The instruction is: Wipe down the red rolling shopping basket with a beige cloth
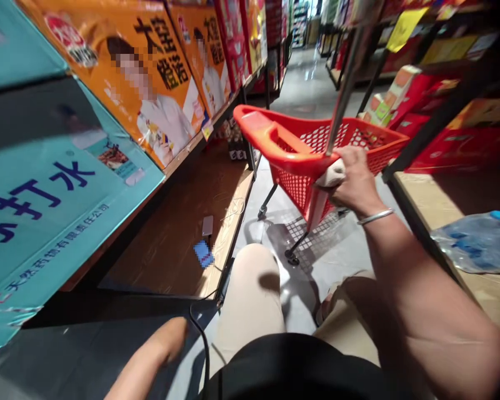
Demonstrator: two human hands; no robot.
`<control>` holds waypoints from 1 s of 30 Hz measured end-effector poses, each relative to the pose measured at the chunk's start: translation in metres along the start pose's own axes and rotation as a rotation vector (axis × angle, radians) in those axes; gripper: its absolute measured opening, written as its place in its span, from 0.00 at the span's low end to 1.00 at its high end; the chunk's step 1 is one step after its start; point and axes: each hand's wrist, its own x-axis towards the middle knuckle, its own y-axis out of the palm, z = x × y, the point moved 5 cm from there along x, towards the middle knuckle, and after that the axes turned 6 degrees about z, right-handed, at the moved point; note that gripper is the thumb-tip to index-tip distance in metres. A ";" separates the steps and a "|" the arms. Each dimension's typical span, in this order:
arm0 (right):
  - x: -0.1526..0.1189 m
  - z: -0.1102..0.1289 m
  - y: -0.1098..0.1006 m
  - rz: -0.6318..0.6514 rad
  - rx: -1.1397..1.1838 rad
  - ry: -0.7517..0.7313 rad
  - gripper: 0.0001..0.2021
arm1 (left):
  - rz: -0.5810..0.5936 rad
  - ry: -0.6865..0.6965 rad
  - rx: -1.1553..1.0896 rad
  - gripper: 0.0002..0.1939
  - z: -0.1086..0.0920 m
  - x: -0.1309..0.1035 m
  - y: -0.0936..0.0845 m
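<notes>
My right hand (352, 178), with a bangle at the wrist, is closed at the near corner of a red plastic shopping cart (270, 133). A crumpled whitish cloth (332, 174) is bunched in it, against the cart's rim. Just above the fingers a thin metal pole (345, 89) rises at a slant; whether the hand also grips it, I cannot tell. Low on the left, my left hand (175, 338) hangs beside my leg, near a black cable (200, 328). Its fingers are smeared and turned away, and nothing shows in it.
Orange boxes (150, 83) and a large turquoise box (79, 194) line the left shelf. On the wooden bottom shelf (158, 244) lie a phone-like slab (207, 225) and a blue item (203, 253). Wrapped bottles (479, 241) rest on the right shelf. An aisle (306, 66) runs ahead.
</notes>
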 end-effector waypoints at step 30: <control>0.008 0.049 -0.032 -0.048 0.673 -0.081 0.35 | -1.264 0.714 0.701 0.20 -0.363 -0.123 -0.178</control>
